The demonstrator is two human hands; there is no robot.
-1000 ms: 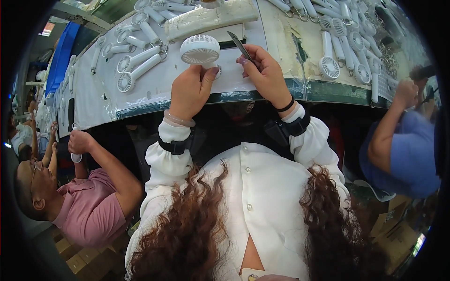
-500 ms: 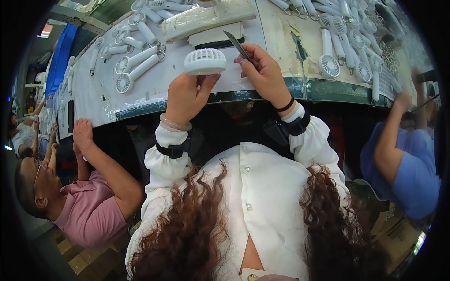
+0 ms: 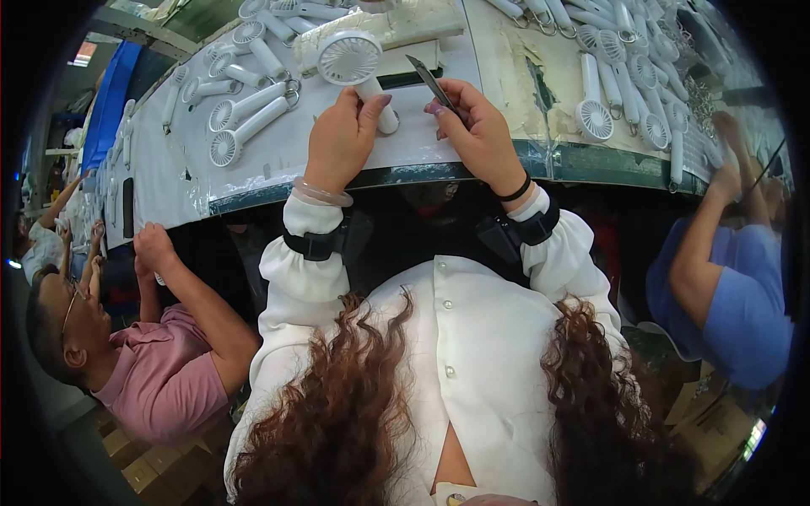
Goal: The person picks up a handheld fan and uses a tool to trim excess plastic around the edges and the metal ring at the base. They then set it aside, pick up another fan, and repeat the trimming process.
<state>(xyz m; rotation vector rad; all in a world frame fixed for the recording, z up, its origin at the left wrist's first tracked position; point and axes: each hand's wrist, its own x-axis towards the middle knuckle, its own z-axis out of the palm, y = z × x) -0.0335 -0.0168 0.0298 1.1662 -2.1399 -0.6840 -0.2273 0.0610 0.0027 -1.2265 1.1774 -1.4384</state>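
Observation:
My left hand (image 3: 344, 135) is closed round a white handheld fan (image 3: 349, 59). The fan's round slatted head points up and away, and its handle end shows past my thumb. A thin dark blade tool, like a craft knife (image 3: 430, 80), is gripped in my right hand (image 3: 477, 131). Its tip points up and to the left, apart from the fan. Both hands are over the table's near edge. Just beyond them lies a dark flat strip (image 3: 409, 78) in front of a worn, whitish padded block (image 3: 405, 32).
Several white handheld fans (image 3: 249, 122) lie at the left of the table (image 3: 278, 164), and a pile of more fans (image 3: 620, 76) is at the right. A person in pink (image 3: 169, 363) sits at left; another in blue (image 3: 726, 295) sits at right.
The fan in my left hand has turned: its head has gone up and away, now showing its slatted face and handle. My right hand with the knife has hardly moved.

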